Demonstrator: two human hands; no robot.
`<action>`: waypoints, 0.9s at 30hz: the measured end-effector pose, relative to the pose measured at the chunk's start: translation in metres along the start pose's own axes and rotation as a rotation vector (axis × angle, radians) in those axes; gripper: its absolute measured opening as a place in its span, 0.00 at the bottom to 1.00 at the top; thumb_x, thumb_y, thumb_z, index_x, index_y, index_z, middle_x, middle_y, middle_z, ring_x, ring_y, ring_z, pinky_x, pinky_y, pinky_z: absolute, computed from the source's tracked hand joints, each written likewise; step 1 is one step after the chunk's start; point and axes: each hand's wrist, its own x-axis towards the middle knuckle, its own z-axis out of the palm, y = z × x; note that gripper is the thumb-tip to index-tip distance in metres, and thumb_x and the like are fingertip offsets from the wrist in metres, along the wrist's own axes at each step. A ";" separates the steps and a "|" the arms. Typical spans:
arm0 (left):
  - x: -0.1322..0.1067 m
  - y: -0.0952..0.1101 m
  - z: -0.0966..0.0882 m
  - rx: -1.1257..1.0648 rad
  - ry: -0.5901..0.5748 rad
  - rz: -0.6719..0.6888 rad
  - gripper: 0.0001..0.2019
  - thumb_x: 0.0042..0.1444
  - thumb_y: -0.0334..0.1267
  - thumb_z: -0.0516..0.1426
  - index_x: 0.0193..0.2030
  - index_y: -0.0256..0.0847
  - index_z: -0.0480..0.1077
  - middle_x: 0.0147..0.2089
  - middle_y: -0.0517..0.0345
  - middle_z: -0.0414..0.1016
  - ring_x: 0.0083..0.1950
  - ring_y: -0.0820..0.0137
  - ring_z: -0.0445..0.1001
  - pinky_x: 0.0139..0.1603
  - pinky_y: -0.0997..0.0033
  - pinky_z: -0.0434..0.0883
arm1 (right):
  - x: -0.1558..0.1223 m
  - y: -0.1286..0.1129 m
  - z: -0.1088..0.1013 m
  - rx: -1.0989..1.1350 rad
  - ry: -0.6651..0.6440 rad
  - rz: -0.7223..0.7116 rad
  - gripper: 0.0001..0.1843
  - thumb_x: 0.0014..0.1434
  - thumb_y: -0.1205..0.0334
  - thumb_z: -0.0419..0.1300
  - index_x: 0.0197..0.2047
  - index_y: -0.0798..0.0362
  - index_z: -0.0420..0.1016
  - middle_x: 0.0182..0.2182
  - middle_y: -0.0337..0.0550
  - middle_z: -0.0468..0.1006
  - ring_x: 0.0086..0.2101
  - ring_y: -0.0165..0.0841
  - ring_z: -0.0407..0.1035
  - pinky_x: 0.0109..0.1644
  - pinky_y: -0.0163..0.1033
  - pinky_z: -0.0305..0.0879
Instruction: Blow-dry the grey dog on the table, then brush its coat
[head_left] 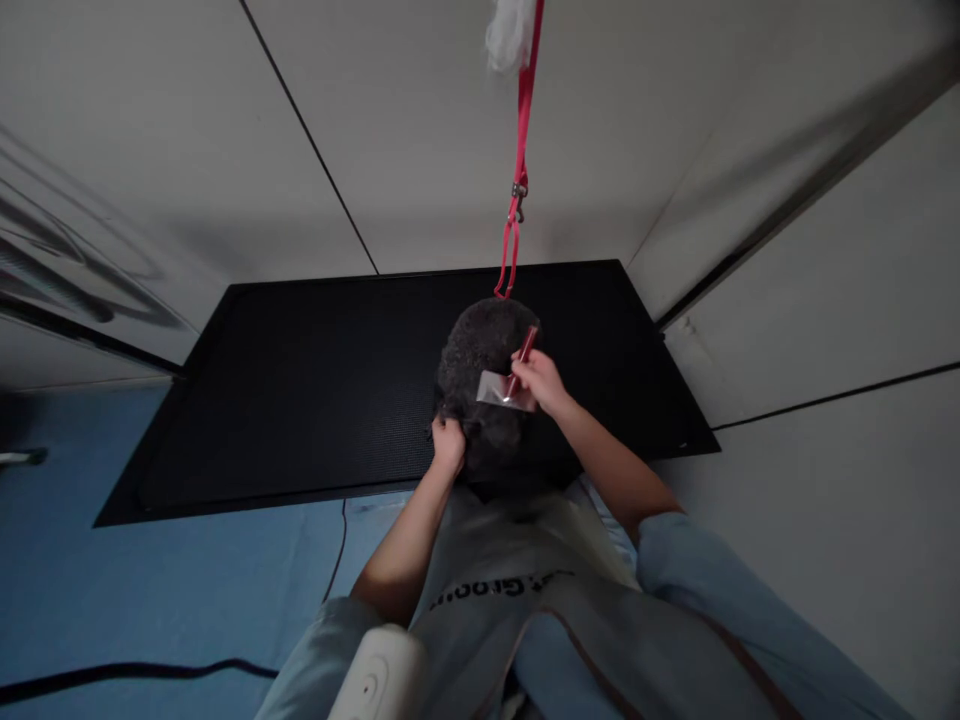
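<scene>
A small dark curly-haired dog (484, 370) stands at the near edge of a black grooming table (300, 390), tied by a red leash (520, 170) that rises out of view. My right hand (541, 383) is closed on a red-handled slicker brush (508, 385), whose metal pad rests on the dog's coat. My left hand (448, 445) is closed on the dog's fur at its lower left side.
White wall panels surround the table at the back and right. The floor (112, 580) to the left is blue, with a black cable (135, 678) across it. A white device (379, 675) hangs at my waist, over a grey apron (517, 600).
</scene>
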 end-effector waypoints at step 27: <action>-0.011 -0.015 -0.053 -0.024 0.028 0.017 0.23 0.54 0.56 0.53 0.31 0.36 0.73 0.34 0.50 0.77 0.42 0.62 0.75 0.49 0.61 0.71 | -0.033 0.005 0.025 0.053 0.131 -0.140 0.14 0.52 0.55 0.59 0.37 0.51 0.61 0.17 0.27 0.62 0.15 0.22 0.55 0.19 0.29 0.50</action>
